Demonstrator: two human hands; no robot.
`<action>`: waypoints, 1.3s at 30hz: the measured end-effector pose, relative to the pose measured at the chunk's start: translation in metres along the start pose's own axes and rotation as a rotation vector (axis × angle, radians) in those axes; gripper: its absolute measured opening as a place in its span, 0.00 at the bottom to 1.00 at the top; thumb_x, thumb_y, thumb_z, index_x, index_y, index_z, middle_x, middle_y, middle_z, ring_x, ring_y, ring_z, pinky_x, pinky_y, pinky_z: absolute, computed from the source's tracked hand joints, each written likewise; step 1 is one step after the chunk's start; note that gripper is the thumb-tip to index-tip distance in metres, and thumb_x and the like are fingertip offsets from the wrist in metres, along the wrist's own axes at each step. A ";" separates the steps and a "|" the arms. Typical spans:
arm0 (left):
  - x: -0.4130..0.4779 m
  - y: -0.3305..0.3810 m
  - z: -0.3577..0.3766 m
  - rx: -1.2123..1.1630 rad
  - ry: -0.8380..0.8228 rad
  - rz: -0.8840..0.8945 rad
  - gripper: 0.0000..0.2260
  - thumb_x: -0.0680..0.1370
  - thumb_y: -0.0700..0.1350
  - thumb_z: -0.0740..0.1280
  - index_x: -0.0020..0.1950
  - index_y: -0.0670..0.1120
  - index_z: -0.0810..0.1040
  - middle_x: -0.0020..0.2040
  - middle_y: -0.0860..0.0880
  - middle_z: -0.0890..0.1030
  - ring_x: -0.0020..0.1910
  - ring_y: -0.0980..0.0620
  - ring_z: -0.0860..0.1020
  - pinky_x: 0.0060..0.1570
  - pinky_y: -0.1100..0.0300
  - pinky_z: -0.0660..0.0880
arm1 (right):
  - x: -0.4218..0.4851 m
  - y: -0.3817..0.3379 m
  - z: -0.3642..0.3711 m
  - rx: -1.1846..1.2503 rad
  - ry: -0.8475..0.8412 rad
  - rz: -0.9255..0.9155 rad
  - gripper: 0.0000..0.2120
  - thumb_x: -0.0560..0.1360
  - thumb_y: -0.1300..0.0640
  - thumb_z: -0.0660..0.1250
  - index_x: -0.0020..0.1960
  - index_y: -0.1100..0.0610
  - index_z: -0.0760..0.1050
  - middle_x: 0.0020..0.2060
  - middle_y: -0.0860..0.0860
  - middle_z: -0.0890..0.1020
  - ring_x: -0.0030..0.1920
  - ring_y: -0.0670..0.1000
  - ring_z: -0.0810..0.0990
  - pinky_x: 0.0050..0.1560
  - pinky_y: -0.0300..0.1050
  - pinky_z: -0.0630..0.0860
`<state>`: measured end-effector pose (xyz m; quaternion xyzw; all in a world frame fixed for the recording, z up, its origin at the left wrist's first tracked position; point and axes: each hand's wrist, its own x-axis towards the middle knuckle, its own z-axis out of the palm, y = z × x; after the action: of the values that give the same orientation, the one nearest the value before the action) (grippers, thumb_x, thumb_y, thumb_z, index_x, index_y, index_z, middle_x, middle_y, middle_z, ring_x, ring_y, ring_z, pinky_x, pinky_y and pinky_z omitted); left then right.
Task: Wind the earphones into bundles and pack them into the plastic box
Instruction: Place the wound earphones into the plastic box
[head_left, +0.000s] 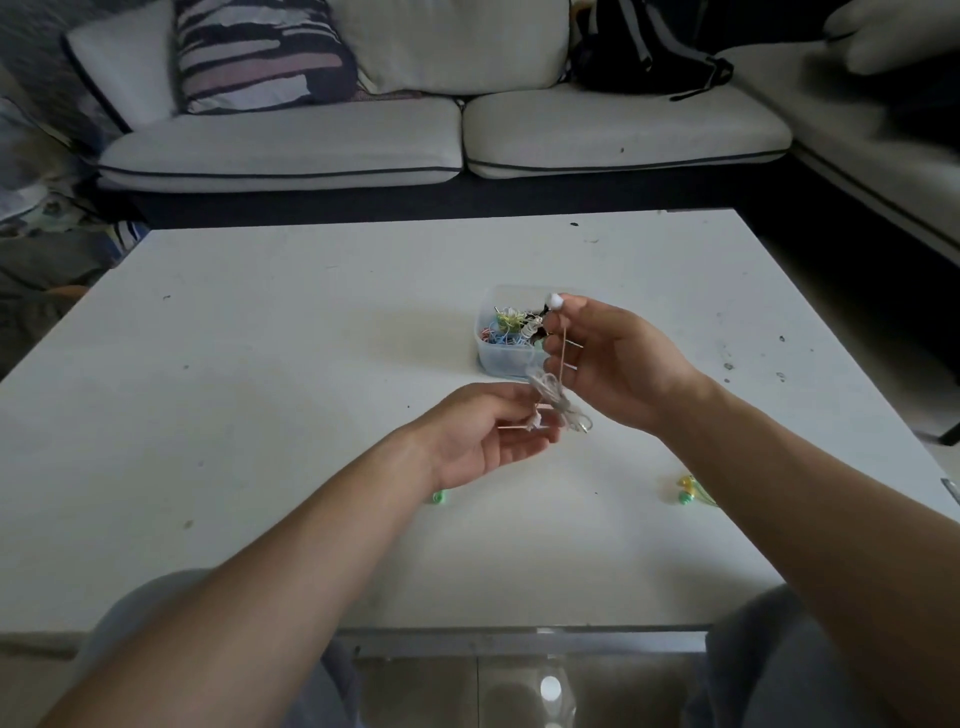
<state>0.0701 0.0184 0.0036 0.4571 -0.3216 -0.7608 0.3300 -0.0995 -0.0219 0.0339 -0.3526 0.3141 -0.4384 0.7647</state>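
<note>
**White earphones held up in front of the box**

White earphones: loosely wound cable bundle, held in the air between both hands, on the near side of the plastic box and slightly to its right.

- Right hand: fingertips pinch one white earbud above the box's right rim. The cable drops straight down from it to the bundle. This hand covers the box's right corner from the head view.
- Left hand: nearer than the box, thumb and fingers pinching the low end of the bundle. The exact grip is blurred.
- Box: clear plastic, lid off, standing on the white surface. Inside are coloured bundles in blue, green, red and black, packed up to about rim level.
- Other earphones: a yellow-green earphones set lies well in front of the box and to its right, partly under the right forearm. A single green earbud shows in front of the box, beside the left wrist.

Room: broad open surface to the left of the box, and a narrower strip with dark specks to its right. The far edge lies well behind the box, the near edge well in front of it, with grey-clad knees below that edge.

Behind the box, past the far edge: a pale sofa with a striped cushion and a black backpack.
</note>
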 end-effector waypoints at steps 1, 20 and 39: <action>0.000 0.001 -0.001 0.001 0.024 0.029 0.11 0.80 0.31 0.60 0.58 0.36 0.79 0.46 0.42 0.83 0.44 0.47 0.83 0.47 0.60 0.81 | 0.000 -0.001 0.000 0.032 0.026 0.004 0.06 0.79 0.60 0.62 0.49 0.58 0.78 0.40 0.52 0.81 0.38 0.49 0.79 0.43 0.42 0.74; -0.010 0.015 -0.019 0.219 0.377 0.413 0.08 0.70 0.33 0.76 0.43 0.43 0.82 0.38 0.48 0.84 0.39 0.52 0.83 0.46 0.62 0.80 | 0.004 0.033 0.018 -0.515 0.182 0.164 0.07 0.79 0.62 0.67 0.54 0.65 0.79 0.41 0.56 0.80 0.27 0.46 0.66 0.31 0.39 0.67; 0.000 -0.022 -0.057 1.510 0.273 0.003 0.09 0.69 0.39 0.73 0.43 0.52 0.81 0.40 0.57 0.79 0.44 0.53 0.81 0.44 0.58 0.80 | 0.011 0.042 0.014 -0.636 0.171 0.207 0.03 0.76 0.66 0.69 0.46 0.63 0.81 0.34 0.54 0.80 0.26 0.46 0.66 0.29 0.38 0.66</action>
<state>0.1172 0.0201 -0.0348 0.6480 -0.7111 -0.2710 -0.0337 -0.0653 -0.0123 0.0050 -0.5016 0.5321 -0.2669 0.6277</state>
